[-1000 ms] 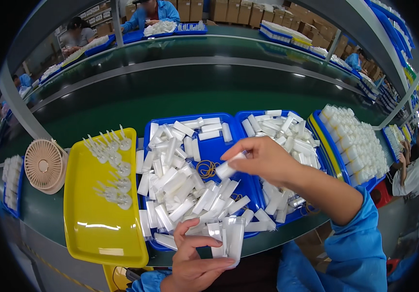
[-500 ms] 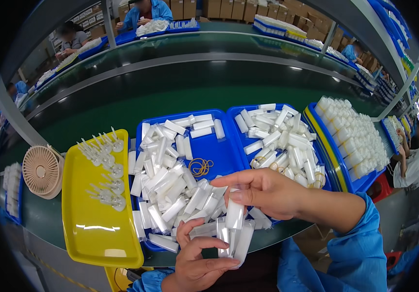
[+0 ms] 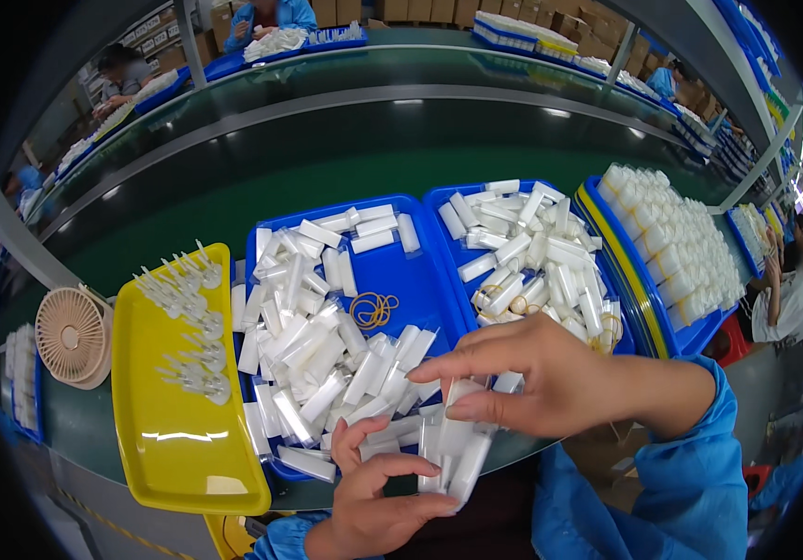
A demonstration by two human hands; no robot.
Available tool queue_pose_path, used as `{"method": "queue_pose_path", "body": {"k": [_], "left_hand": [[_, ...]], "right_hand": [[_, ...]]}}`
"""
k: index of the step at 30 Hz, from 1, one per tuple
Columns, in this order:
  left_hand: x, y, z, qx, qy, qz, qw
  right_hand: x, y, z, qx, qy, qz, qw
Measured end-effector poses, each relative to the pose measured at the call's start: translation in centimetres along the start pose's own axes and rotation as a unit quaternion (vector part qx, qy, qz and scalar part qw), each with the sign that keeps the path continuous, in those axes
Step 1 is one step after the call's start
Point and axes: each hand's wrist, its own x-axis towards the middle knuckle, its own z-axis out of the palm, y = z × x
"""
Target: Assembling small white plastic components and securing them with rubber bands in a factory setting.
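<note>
My left hand (image 3: pixel 373 504) is closed on a small bundle of white packets (image 3: pixel 469 467) in clear film, held upright near the table's front edge. My right hand (image 3: pixel 542 378) pinches a single white packet (image 3: pixel 457 431) between thumb and fingers, its lower end against the bundle's top. Behind both hands, a blue tray (image 3: pixel 411 289) holds a loose pile of similar packets (image 3: pixel 294 350) and several tan rubber bands (image 3: pixel 373 311).
Right of it, a second blue tray (image 3: pixel 460 287) holds more packets, some banded. Stacked trays (image 3: pixel 627 285) bear banded white bundles (image 3: pixel 672 245). At left are a yellow tray (image 3: pixel 177 453) with white stemmed parts (image 3: pixel 204 322) and a fan (image 3: pixel 69 336). Co-workers sit beyond the green belt (image 3: pixel 327 154).
My right hand has lowered its packet toward the bundle in my left hand. The view has shifted slightly, so the trays appear a little further left.
</note>
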Motion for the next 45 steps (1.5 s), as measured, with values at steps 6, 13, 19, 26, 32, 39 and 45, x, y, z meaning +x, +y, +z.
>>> {"method": "queue_pose_path", "body": {"k": [6, 13, 19, 26, 32, 39, 45], "left_hand": [[-0.5, -0.1, 0.5, 0.049, 0.014, 0.019, 0.999], [-0.6, -0.8, 2.4, -0.062, 0.239, 0.053, 0.968], [-4.2, -2.1, 0.2, -0.165, -0.061, -0.119, 0.977], [-1.7, -0.4, 0.0, -0.649, -0.120, -0.296, 0.690], [-2.3, -1.3, 0.9, -0.594, -0.045, -0.274, 0.755], [-1.2, 0.0, 0.2, -0.555, 0.007, -0.365, 0.747], [-1.8, -1.0, -0.2, -0.545, -0.014, -0.328, 0.771]], "right_hand": [[-0.2, 1.3, 0.5, 0.087, -0.033, 0.027, 0.995], [-1.5, 2.2, 3.7, 0.041, -0.042, -0.082, 0.995], [-1.4, -0.9, 3.9, -0.015, -0.016, -0.216, 0.976], [5.5, 1.8, 3.4, 0.045, -0.075, -0.226, 0.970], [13.3, 10.0, 1.4, -0.340, 0.055, 0.058, 0.937], [13.3, 10.3, 1.3, -0.277, 0.073, 0.078, 0.955], [9.7, 6.6, -1.4, -0.112, 0.153, -0.002, 0.982]]}}
